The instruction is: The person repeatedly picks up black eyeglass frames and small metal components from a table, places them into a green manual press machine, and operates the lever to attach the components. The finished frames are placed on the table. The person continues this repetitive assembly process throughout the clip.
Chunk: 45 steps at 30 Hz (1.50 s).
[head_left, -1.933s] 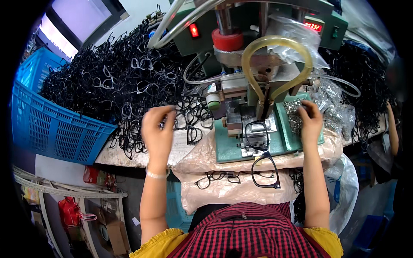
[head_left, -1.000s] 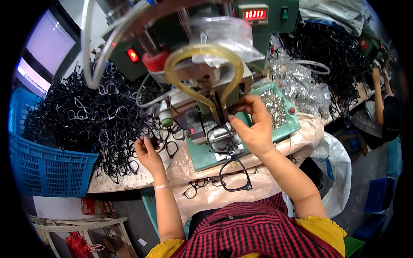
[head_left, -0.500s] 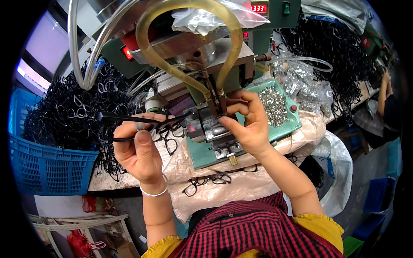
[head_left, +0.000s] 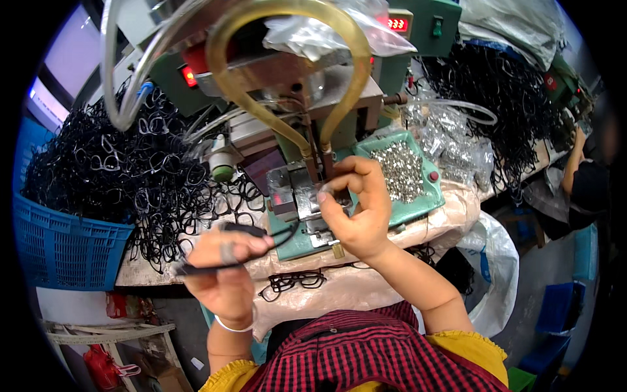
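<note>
Two hands busy — left hand [head_left: 225, 277] grips black eyeglass frame [head_left: 251, 240]; right hand [head_left: 356, 209] pinches small part at machine; blue basket [head_left: 59, 245] heaped with frames; green tray [head_left: 418, 209] holds metal bits.

Since half a second ago we have brought our left hand [head_left: 225, 274] down and toward our body, so the black eyeglass frame [head_left: 228, 251] pinched in its fingers now lies flatter and lower. Our right hand [head_left: 356, 209] has curled tighter, its fingertips [head_left: 324, 195] now just at the small metal fixture [head_left: 300, 196], perhaps touching it. The frame that hung below those fingers is gone.
</note>
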Each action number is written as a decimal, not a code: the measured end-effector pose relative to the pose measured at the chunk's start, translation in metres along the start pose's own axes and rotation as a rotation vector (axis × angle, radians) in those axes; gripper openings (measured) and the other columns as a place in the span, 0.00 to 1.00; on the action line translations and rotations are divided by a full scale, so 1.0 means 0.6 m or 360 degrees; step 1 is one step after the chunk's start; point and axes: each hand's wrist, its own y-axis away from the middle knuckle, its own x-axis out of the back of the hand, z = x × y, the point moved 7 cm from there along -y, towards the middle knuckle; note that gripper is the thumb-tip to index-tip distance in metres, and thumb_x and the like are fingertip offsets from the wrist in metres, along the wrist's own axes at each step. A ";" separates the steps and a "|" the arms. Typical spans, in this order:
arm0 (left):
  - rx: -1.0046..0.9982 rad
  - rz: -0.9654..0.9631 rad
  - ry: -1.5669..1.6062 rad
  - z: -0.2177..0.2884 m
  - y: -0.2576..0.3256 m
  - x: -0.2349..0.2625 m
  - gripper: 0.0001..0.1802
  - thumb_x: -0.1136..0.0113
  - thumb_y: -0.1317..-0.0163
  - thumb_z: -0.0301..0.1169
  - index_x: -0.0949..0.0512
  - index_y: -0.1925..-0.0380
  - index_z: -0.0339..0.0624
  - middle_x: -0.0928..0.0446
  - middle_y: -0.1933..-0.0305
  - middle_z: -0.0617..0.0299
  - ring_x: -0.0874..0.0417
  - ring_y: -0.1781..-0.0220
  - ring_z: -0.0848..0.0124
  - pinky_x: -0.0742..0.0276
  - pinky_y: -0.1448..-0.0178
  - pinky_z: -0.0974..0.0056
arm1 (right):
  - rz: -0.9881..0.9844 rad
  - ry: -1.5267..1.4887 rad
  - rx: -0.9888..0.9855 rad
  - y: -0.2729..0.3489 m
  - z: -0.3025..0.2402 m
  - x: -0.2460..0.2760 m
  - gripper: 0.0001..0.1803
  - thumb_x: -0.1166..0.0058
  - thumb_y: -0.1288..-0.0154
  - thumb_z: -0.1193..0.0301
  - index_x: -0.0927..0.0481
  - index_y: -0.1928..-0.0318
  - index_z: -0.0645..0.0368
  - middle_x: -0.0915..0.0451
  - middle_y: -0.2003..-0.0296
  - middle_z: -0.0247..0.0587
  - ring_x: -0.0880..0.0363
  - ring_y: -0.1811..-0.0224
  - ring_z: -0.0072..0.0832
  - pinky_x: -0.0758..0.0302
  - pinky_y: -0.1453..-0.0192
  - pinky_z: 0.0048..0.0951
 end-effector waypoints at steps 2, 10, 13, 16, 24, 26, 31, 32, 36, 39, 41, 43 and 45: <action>-0.0044 -0.0085 -0.0168 -0.016 0.029 -0.012 0.09 0.44 0.28 0.34 0.22 0.63 0.38 0.18 0.65 0.51 0.16 0.64 0.61 0.16 0.53 0.55 | 0.0046 -0.0192 -0.0081 0.007 0.007 0.001 0.20 0.40 0.42 0.78 0.30 0.49 0.64 0.19 0.68 0.36 0.22 0.67 0.22 0.26 0.57 0.23; -0.0536 -0.0899 -0.0746 -0.041 0.026 -0.085 0.10 0.32 0.48 0.25 0.15 0.65 0.48 0.14 0.52 0.61 0.17 0.64 0.63 0.25 0.41 0.45 | 0.0628 0.0239 -0.0308 -0.031 0.112 0.210 0.07 0.41 0.33 0.78 0.16 0.55 0.63 0.15 0.61 0.35 0.19 0.59 0.19 0.24 0.51 0.21; -0.0486 -0.0925 -0.0815 -0.039 0.021 -0.090 0.11 0.32 0.50 0.26 0.14 0.64 0.48 0.14 0.52 0.62 0.23 0.71 0.65 0.24 0.41 0.46 | 0.0530 0.0458 -0.0561 0.006 0.166 0.271 0.05 0.41 0.33 0.78 0.17 0.57 0.63 0.17 0.62 0.34 0.20 0.59 0.20 0.25 0.52 0.22; -0.0511 -0.0863 -0.0747 -0.038 0.019 -0.082 0.12 0.32 0.51 0.27 0.14 0.63 0.47 0.14 0.52 0.63 0.32 0.76 0.66 0.23 0.42 0.49 | 0.0584 0.0174 -0.0499 0.043 0.164 0.269 0.03 0.44 0.33 0.80 0.19 0.60 0.62 0.19 0.64 0.31 0.23 0.60 0.18 0.27 0.52 0.20; -0.0307 -0.0497 -0.0943 -0.032 0.092 -0.054 0.16 0.32 0.46 0.24 0.17 0.55 0.43 0.17 0.45 0.56 0.17 0.45 0.56 0.27 0.34 0.47 | 0.0664 -0.0050 -0.0485 -0.008 0.201 0.215 0.09 0.44 0.31 0.78 0.18 0.52 0.63 0.18 0.59 0.32 0.22 0.57 0.19 0.27 0.49 0.21; -0.0231 -0.0140 -0.1419 -0.020 0.134 0.024 0.15 0.33 0.45 0.23 0.18 0.56 0.40 0.17 0.46 0.53 0.16 0.47 0.55 0.28 0.33 0.51 | 0.0533 0.0116 -0.0428 -0.002 0.182 0.209 0.08 0.44 0.30 0.78 0.19 0.52 0.63 0.18 0.58 0.33 0.21 0.54 0.20 0.27 0.45 0.22; 0.0130 0.0497 -0.1760 -0.034 0.014 0.252 0.08 0.33 0.43 0.21 0.17 0.62 0.40 0.16 0.56 0.60 0.19 0.53 0.65 0.29 0.44 0.61 | 0.0402 0.0197 -0.0498 0.036 0.134 0.238 0.07 0.43 0.31 0.80 0.19 0.53 0.63 0.18 0.58 0.32 0.21 0.54 0.19 0.27 0.47 0.20; 0.0116 0.0367 -0.1926 -0.040 -0.024 0.273 0.04 0.33 0.42 0.25 0.17 0.66 0.41 0.16 0.57 0.60 0.19 0.54 0.63 0.31 0.43 0.60 | 0.0382 0.0181 -0.0490 0.026 0.122 0.235 0.08 0.43 0.31 0.80 0.19 0.53 0.63 0.18 0.58 0.32 0.21 0.55 0.19 0.27 0.48 0.20; 0.0672 -0.0113 -0.2658 -0.148 -0.084 0.339 0.19 0.24 0.51 0.40 0.13 0.59 0.47 0.23 0.41 0.55 0.27 0.39 0.55 0.39 0.30 0.49 | 0.0288 0.0238 -0.0380 -0.025 0.113 0.191 0.07 0.40 0.33 0.79 0.17 0.55 0.64 0.17 0.60 0.32 0.21 0.57 0.18 0.26 0.50 0.19; 0.1052 -0.0144 -0.2788 -0.315 -0.038 0.407 0.23 0.24 0.54 0.45 0.11 0.58 0.50 0.37 0.24 0.52 0.32 0.35 0.50 0.45 0.25 0.48 | 0.0362 0.0063 -0.0533 -0.015 0.149 0.209 0.07 0.38 0.36 0.79 0.16 0.57 0.63 0.16 0.63 0.30 0.22 0.62 0.16 0.27 0.54 0.18; 0.0902 0.0030 -0.2547 -0.375 0.022 0.411 0.17 0.25 0.52 0.37 0.11 0.60 0.48 0.39 0.24 0.51 0.32 0.36 0.50 0.52 0.21 0.45 | 0.0316 0.0089 -0.0600 0.001 0.129 0.222 0.07 0.38 0.36 0.79 0.16 0.57 0.63 0.16 0.64 0.30 0.22 0.62 0.16 0.27 0.54 0.18; 0.0717 0.0008 -0.2485 -0.369 0.063 0.362 0.14 0.30 0.50 0.33 0.11 0.61 0.47 0.37 0.24 0.54 0.30 0.39 0.50 0.50 0.21 0.44 | 0.0296 0.0256 -0.0554 0.015 0.115 0.248 0.07 0.38 0.37 0.79 0.17 0.58 0.64 0.17 0.64 0.30 0.22 0.62 0.16 0.27 0.54 0.19; 0.0715 -0.0321 -0.2699 -0.319 0.065 0.317 0.14 0.30 0.49 0.33 0.11 0.60 0.49 0.36 0.25 0.55 0.29 0.39 0.51 0.49 0.20 0.44 | 0.0288 0.0540 -0.0454 0.032 0.095 0.274 0.06 0.37 0.39 0.80 0.17 0.61 0.65 0.17 0.65 0.32 0.21 0.60 0.21 0.26 0.52 0.23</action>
